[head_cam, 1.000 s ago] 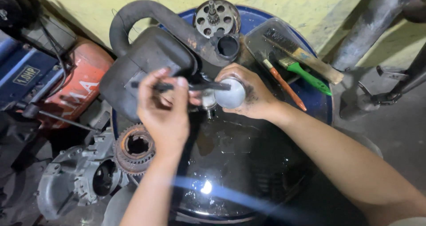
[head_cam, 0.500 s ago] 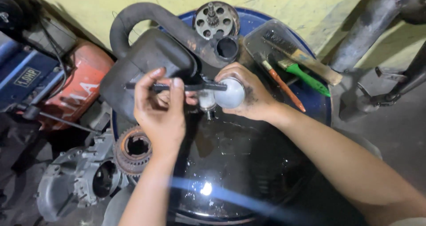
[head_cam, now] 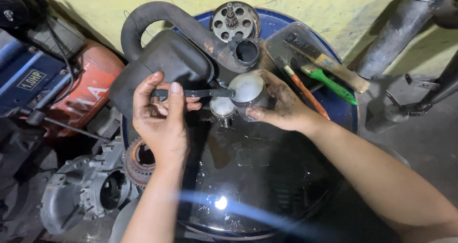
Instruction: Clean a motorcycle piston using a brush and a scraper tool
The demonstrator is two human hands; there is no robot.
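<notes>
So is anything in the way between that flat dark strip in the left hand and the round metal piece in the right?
Nothing visible. The left hand holds the flat dark strip, whose tip already reaches the rim of the round metal piece gripped by the right hand.

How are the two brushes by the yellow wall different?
The green-handled brush has a thin, bright green handle; the wooden-handled brush has a wider, pale brown one. The wooden-handled brush's dark bristles look broader than the green-handled brush's. The wooden-handled brush lies nearer the wall. Both lie slanted on the blue drum.
</notes>
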